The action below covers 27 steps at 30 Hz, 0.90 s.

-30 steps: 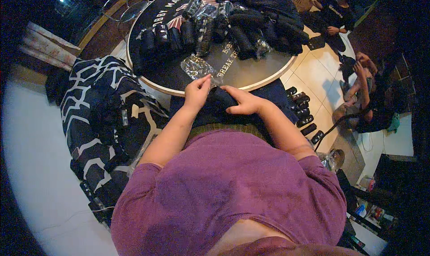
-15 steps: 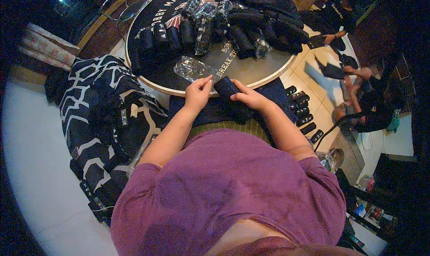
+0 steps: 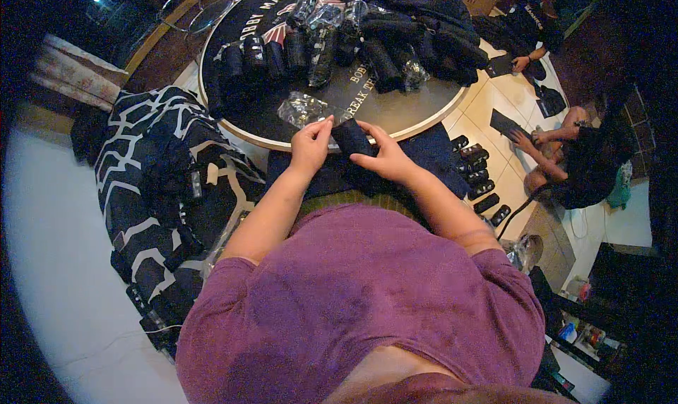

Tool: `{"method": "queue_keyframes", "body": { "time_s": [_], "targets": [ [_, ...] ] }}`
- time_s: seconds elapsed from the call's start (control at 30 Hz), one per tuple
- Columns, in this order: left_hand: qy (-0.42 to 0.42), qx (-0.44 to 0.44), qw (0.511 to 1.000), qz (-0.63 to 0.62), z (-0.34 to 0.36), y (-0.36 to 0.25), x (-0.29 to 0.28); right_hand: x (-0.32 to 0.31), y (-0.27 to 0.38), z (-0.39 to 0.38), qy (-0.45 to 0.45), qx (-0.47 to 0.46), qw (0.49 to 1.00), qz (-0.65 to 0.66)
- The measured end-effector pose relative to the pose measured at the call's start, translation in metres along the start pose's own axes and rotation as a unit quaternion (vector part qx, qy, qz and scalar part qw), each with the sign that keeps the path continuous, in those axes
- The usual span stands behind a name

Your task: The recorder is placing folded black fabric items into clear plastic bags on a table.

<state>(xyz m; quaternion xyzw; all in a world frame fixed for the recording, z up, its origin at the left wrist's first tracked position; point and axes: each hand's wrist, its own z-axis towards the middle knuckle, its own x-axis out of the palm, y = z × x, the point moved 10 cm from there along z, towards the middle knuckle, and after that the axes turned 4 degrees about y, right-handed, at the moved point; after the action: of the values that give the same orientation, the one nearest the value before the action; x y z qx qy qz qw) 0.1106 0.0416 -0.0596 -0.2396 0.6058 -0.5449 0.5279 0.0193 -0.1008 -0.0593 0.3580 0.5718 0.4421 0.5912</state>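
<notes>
Over the near edge of the round table, my right hand point(image 3: 387, 157) is closed around a rolled black cloth point(image 3: 349, 137), thumb on its near side and fingers behind its far end. My left hand point(image 3: 309, 148) is closed in a pinch just left of the roll. Its fingertips are at the edge of a crumpled clear plastic bag point(image 3: 304, 109), which lies on the table just beyond them. Whether the bag's mouth is open cannot be made out.
Several black rolls and plastic-wrapped packs point(image 3: 321, 58) crowd the far side of the round table point(image 3: 417, 114). More rolls point(image 3: 480, 178) line the tiled floor at right. A black-and-white patterned cover point(image 3: 141, 143) is at left. Another person's hand point(image 3: 524, 141) touches a dark flat piece.
My right hand has shifted slightly left with the roll, closer to my left hand. The plastic bag has bunched up. At right, the other person's hands have moved onto a dark flat piece.
</notes>
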Motion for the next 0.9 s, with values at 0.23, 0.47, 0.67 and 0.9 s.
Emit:
{"method": "queue_keyframes", "body": {
  "time_s": [0.23, 0.47, 0.67, 0.9],
  "targets": [
    [-0.023, 0.067, 0.997, 0.028, -0.003, -0.02, -0.003, 0.002, 0.007, -0.003, -0.025, 0.032, 0.999, -0.016],
    [-0.025, 0.092, 0.993, 0.068, -0.014, -0.042, -0.006, -0.001, 0.011, -0.003, -0.058, -0.036, 0.988, -0.138],
    [-0.009, 0.118, 0.987, 0.109, -0.022, -0.046, 0.002, 0.008, 0.007, 0.001, 0.009, 0.011, 0.999, -0.03],
    [-0.069, 0.232, 0.951, 0.19, -0.03, -0.073, -0.003, -0.004, 0.022, -0.005, -0.078, -0.009, 0.99, -0.12]
  ]
}}
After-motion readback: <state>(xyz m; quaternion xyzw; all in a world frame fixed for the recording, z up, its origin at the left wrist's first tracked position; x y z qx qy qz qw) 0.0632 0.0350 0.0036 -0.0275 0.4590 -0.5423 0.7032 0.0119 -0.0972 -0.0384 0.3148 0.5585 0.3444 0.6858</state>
